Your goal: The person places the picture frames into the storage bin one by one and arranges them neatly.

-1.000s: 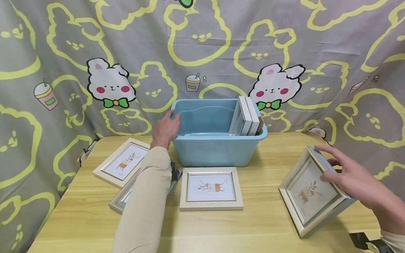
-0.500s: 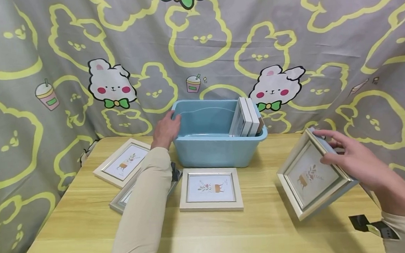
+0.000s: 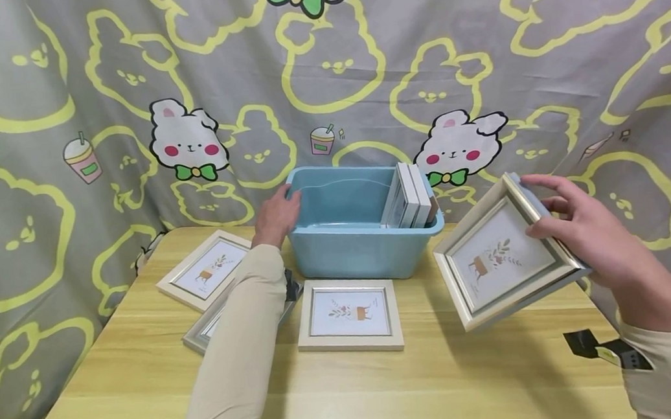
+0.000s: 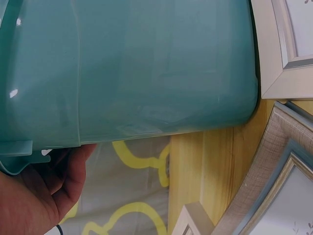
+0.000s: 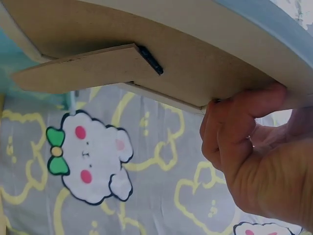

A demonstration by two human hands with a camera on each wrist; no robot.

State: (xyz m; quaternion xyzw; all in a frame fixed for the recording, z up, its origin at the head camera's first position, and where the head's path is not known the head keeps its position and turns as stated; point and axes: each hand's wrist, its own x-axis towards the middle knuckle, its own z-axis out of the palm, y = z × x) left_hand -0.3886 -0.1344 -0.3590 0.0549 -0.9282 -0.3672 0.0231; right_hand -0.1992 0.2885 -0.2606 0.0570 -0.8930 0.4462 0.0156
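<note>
A pale blue plastic bin [image 3: 359, 253] stands at the back of the table, white-edged picture frames [image 3: 410, 194] upright at its right end. My left hand [image 3: 277, 217] grips the bin's left rim; in the left wrist view its fingers [image 4: 78, 171] curl under that rim. My right hand [image 3: 585, 228] pinches the upper right edge of a cream picture frame [image 3: 493, 257], which is tilted and held above the table, right of the bin. In the right wrist view the frame's brown back shows, with its easel leg [image 5: 78, 68] sticking out.
One cream frame [image 3: 351, 346] lies flat before the bin. Left of it are another cream frame [image 3: 168, 286] and a grey-brown frame [image 3: 195, 336], partly hidden by my left sleeve [image 3: 234, 353]. A patterned curtain [image 3: 335, 34] hangs behind the wooden table [image 3: 383, 394].
My right hand has lifted the picture frame off the table and moved it up and left, toward the bin. The left hand has stayed on the rim.
</note>
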